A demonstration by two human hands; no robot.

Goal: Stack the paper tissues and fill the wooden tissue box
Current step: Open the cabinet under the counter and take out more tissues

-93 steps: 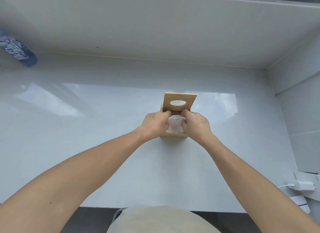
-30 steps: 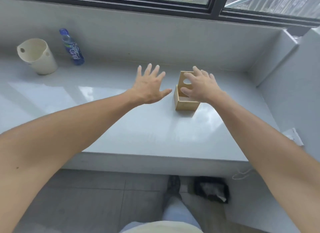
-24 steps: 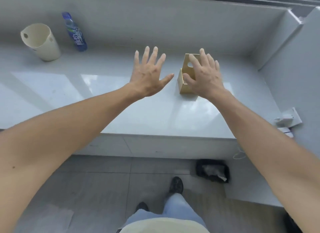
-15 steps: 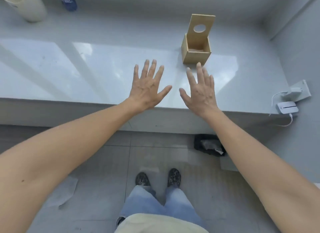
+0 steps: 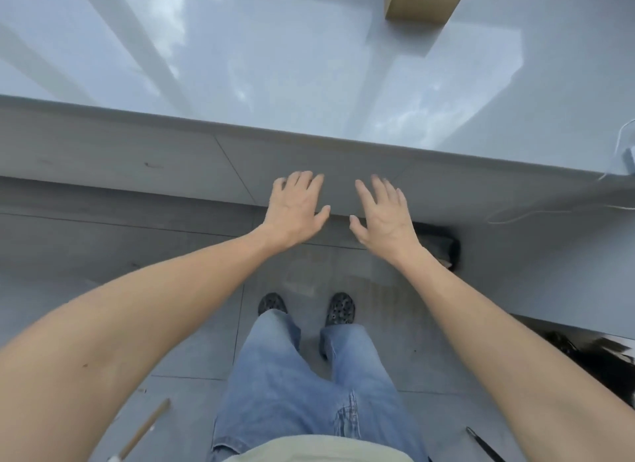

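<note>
Only the lower part of the wooden tissue box (image 5: 421, 4) shows, cut off by the top edge, standing on the glossy grey counter (image 5: 275, 66). Its inside and any tissues are out of view. My left hand (image 5: 297, 211) and my right hand (image 5: 383, 215) hang side by side in the air, palms down and fingers spread, below the counter's front edge and well short of the box. Both hands hold nothing.
The counter's front edge (image 5: 309, 141) runs across the view, with its grey front face below. My legs in jeans and dark shoes (image 5: 338, 308) stand on the tiled floor. A dark bag (image 5: 443, 246) lies under the counter at right. A white cable (image 5: 549, 212) hangs at right.
My hands left the box and drew back toward me, open and empty. The view tilted down, so the box slid to the top edge and the floor and my feet came in.
</note>
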